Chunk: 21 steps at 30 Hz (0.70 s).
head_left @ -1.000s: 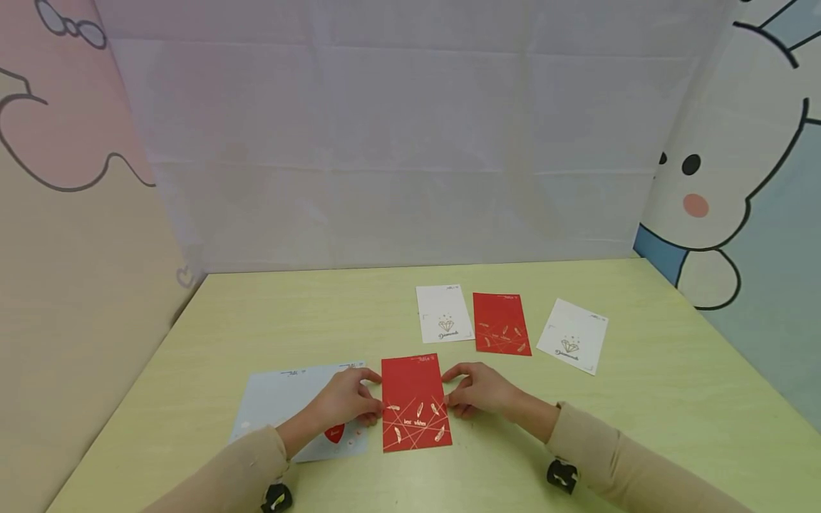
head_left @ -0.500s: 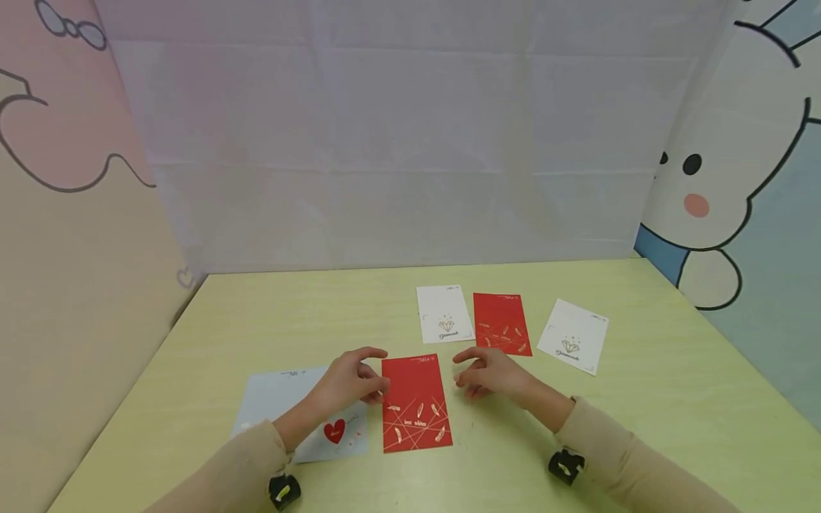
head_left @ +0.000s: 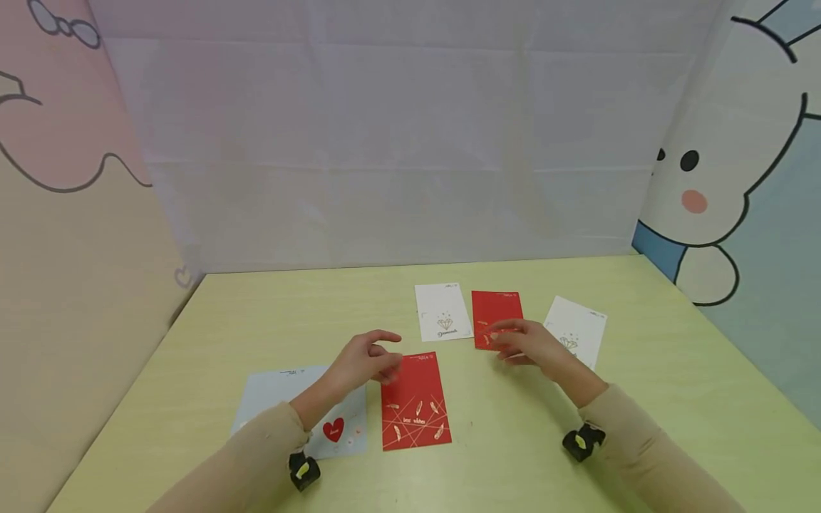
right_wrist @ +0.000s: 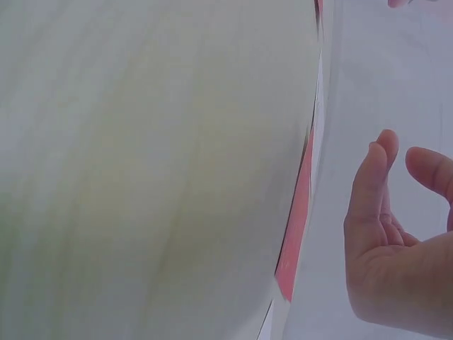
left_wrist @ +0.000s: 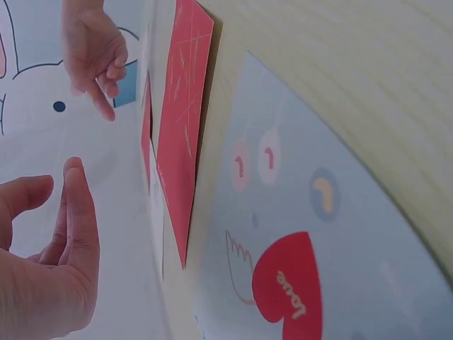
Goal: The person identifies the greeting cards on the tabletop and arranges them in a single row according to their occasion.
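Note:
Raised over the near side of the table, my left hand point(head_left: 359, 365) holds nothing, its fingers loosely bent. Its fingertips overlap the top edge of the near red card point(head_left: 417, 427), which lies flat with gold feather prints and "best wishes". Under the left forearm is light blue card point(head_left: 276, 388) with a red heart point(left_wrist: 290, 276). My right hand point(head_left: 539, 349) hovers with thumb and fingers apart, covering the lower part of the far red card point(head_left: 497, 306). In the right wrist view the right hand point(right_wrist: 396, 255) has nothing between its fingers.
A white card point(head_left: 442, 306) with a diamond print lies left of the far red card. Another white card point(head_left: 584, 324) lies to its right, partly hidden by the right hand. White cloth point(head_left: 398, 142) hangs behind the table point(head_left: 288, 306).
Both hands have let go of the near red card's sides and lifted away. The right hand has moved right and forward to the far red card; the left has shifted slightly forward and right.

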Tool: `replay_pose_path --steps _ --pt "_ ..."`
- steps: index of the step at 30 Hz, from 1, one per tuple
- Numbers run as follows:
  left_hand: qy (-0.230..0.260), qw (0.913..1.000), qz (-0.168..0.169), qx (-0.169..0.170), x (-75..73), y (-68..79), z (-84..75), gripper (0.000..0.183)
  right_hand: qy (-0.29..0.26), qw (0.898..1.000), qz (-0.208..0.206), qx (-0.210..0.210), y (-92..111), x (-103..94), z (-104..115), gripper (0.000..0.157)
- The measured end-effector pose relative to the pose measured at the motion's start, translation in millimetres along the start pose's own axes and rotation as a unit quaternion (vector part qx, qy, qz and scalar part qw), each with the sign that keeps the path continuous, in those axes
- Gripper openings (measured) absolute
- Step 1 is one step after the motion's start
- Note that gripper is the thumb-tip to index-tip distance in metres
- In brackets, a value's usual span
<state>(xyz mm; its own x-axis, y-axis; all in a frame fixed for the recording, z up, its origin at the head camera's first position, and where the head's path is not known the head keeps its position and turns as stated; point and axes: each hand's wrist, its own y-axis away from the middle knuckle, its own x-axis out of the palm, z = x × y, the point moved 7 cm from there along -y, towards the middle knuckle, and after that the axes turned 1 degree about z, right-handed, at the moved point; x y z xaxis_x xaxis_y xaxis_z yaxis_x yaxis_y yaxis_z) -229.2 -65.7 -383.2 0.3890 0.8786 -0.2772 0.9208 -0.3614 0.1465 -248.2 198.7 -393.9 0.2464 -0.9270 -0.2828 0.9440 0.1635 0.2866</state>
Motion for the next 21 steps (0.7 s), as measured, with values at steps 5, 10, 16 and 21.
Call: replay_pose_path --steps 5,10,16,21 --pt "0.004 0.9999 -0.007 -0.008 1.2 -14.1 0.6 0.038 -0.016 1.0 -0.01 0.001 -5 -16.5 -4 0.046" --pt "0.0 0.9996 -0.009 -0.027 1.9 -27.4 4.1 0.038 -0.016 0.999 -0.027 0.015 -12 -34.4 -6 0.046" --pt "-0.01 0.9992 0.012 -0.037 4.2 -41.8 8.4 0.037 -0.038 0.998 -0.038 0.027 -16 -53.0 -12 0.053" --pt "-0.026 0.9993 0.003 -0.026 4.3 -51.1 6.6 0.034 -0.036 0.998 -0.041 0.027 -19 -61.9 -14 0.052"
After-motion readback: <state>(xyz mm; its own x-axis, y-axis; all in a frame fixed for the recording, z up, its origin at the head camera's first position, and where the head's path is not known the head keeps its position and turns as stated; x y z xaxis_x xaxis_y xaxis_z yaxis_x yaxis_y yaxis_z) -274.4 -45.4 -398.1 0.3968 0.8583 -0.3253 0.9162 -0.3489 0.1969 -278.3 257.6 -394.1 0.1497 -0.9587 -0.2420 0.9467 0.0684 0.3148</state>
